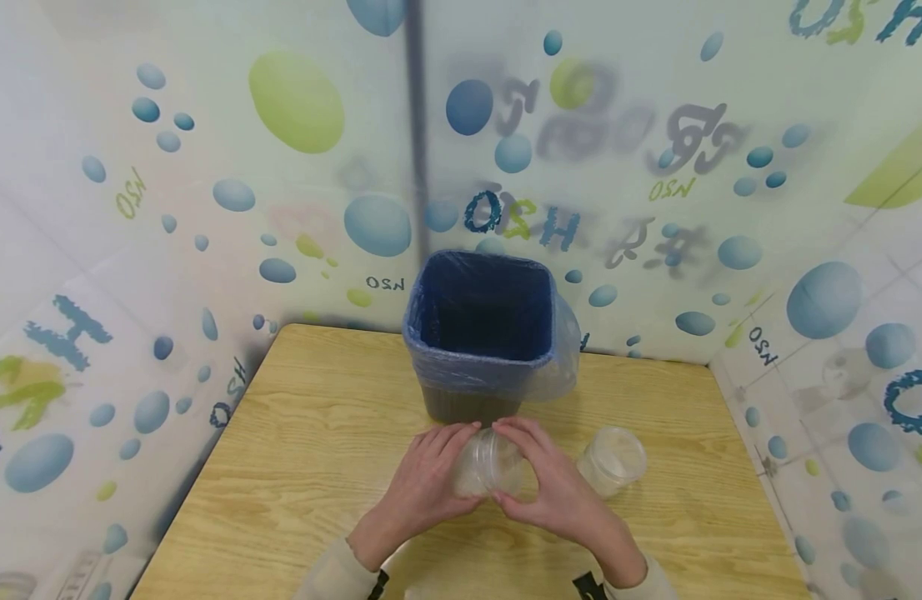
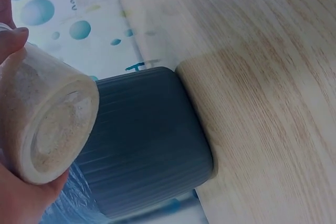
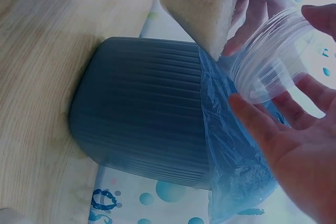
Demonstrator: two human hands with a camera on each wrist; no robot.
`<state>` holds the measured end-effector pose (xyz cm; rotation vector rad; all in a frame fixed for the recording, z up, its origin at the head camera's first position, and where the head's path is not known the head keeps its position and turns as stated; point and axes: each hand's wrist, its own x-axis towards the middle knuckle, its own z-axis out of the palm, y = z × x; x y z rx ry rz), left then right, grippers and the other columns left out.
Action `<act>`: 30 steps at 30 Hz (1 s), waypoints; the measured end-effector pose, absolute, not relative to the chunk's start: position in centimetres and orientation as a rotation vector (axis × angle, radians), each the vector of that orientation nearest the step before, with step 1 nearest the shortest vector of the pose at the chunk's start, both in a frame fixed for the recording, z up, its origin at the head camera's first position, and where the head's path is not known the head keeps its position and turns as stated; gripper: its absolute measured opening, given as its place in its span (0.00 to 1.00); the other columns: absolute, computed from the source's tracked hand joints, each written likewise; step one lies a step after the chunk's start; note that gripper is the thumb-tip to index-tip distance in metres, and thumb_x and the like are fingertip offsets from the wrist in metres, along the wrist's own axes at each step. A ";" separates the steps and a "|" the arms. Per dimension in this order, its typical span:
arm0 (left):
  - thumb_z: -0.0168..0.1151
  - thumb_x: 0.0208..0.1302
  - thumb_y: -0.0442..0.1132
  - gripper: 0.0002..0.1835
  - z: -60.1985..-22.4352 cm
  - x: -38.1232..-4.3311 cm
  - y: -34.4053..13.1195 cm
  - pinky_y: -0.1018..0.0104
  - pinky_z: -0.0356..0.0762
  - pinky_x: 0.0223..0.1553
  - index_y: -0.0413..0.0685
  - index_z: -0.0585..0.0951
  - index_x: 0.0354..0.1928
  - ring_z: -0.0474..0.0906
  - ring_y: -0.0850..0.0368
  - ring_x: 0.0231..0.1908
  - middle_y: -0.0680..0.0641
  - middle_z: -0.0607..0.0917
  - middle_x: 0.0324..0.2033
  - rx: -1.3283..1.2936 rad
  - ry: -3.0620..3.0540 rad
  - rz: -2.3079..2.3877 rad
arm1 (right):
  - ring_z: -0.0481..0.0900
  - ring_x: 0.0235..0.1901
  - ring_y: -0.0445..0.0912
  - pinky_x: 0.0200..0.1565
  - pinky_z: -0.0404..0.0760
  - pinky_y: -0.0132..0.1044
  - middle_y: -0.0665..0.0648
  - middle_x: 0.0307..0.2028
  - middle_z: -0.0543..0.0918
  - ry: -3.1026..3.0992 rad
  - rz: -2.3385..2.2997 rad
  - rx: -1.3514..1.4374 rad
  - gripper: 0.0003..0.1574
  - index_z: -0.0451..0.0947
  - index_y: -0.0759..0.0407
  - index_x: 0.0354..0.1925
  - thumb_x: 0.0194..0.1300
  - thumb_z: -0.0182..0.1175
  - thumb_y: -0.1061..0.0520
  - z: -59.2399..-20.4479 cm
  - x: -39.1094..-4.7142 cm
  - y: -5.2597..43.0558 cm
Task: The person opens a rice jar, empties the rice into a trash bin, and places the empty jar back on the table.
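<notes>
Tabletop of yellow wood grain is reaching back to a white wall panel with blue and green ovals, its far edge running behind a dark, ribbed, square-mouthed bin. A broad stretch of wood is lying left of the bin, another to its right. A translucent blue plastic liner is covering the bin's rim and puffing out on its right; the bin is blocking the way straight ahead. A clear, round plastic jar is standing right of the bin on the near side. Directly before the bin, the left hand is clamping thumb and fingers around a clear cylindrical jar of white grains, tipping it sideways. The right hand is gripping a clear, ridge-rimmed plastic container; whether the two are touching, the views are not showing clearly. Cream sleeves are angling inward toward the bin.
</notes>
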<state>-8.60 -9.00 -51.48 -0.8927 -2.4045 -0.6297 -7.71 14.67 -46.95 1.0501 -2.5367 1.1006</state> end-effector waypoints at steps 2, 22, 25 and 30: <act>0.87 0.31 0.56 0.56 -51.6 -8.6 -9.0 0.50 0.81 0.51 0.46 0.74 0.68 0.81 0.49 0.53 0.47 0.82 0.56 -0.890 -2.408 -0.634 | 0.75 0.62 0.53 0.50 0.85 0.42 0.56 0.67 0.71 -2.528 1.108 1.060 0.50 0.69 0.60 0.70 0.53 0.77 0.53 -47.0 -7.7 14.7; 0.87 0.31 0.54 0.56 -52.0 -8.7 -9.3 0.50 0.81 0.51 0.45 0.73 0.68 0.80 0.48 0.54 0.45 0.82 0.57 -0.862 -2.407 -0.719 | 0.73 0.64 0.53 0.52 0.85 0.44 0.59 0.69 0.68 -2.511 1.274 1.022 0.53 0.65 0.57 0.74 0.53 0.77 0.58 -47.3 -7.5 15.0; 0.87 0.32 0.53 0.56 -52.0 -8.7 -9.4 0.50 0.81 0.52 0.45 0.73 0.68 0.80 0.48 0.54 0.45 0.82 0.57 -0.844 -2.409 -0.742 | 0.72 0.65 0.55 0.54 0.84 0.45 0.61 0.69 0.67 -2.494 1.329 1.000 0.54 0.64 0.57 0.74 0.53 0.78 0.60 -47.5 -7.5 15.2; 0.86 0.34 0.53 0.54 -51.9 -8.6 -9.7 0.50 0.81 0.52 0.45 0.73 0.68 0.80 0.48 0.55 0.45 0.82 0.58 -0.822 -2.412 -0.771 | 0.73 0.64 0.56 0.55 0.84 0.46 0.62 0.70 0.67 -2.467 1.372 0.958 0.54 0.64 0.56 0.74 0.54 0.77 0.60 -48.2 -7.5 15.5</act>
